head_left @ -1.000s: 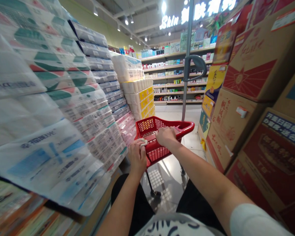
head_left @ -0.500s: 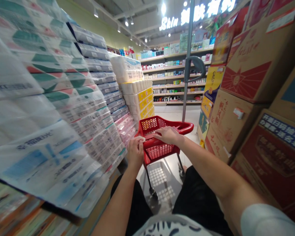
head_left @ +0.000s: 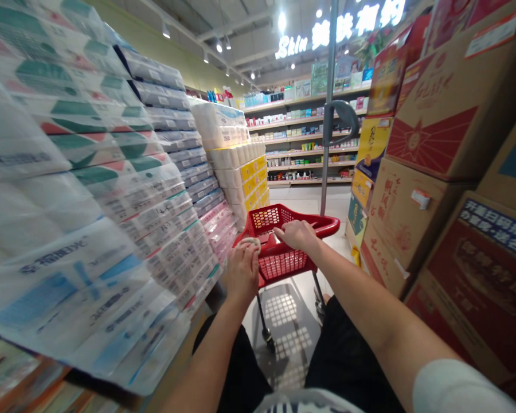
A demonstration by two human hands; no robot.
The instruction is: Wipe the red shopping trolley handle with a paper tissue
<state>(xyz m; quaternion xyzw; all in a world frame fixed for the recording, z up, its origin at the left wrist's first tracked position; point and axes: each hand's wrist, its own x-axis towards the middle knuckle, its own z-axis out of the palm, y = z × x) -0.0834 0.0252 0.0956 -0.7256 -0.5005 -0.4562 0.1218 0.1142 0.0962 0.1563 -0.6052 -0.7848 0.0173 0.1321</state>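
Note:
A small red shopping cart (head_left: 284, 265) of perforated plastic stands right before me on metal legs with wheels. At the left end of its handle, my left hand (head_left: 243, 267) has its fingers closed on a pale folded cloth (head_left: 251, 243), which lies against the red plastic. Farther right, my right hand (head_left: 298, 236) grips the cart's handle from above, its index finger pointing left and the other fingers curled, partly hidden. Through the basket's far side I see the floor.
Stacked tissue packs (head_left: 124, 172) rise along the left side. Cardboard cartons (head_left: 430, 132) line the right. A metal pole (head_left: 328, 149) with a grey loop stands ahead, in front of shelves (head_left: 301, 137) of small goods. Pale floor (head_left: 292, 198) lies beyond the cart.
My left hand has shifted slightly right along the handle, and more of the cloth shows. My right hand's fingers have curled more, with the index finger out. The view has turned a little.

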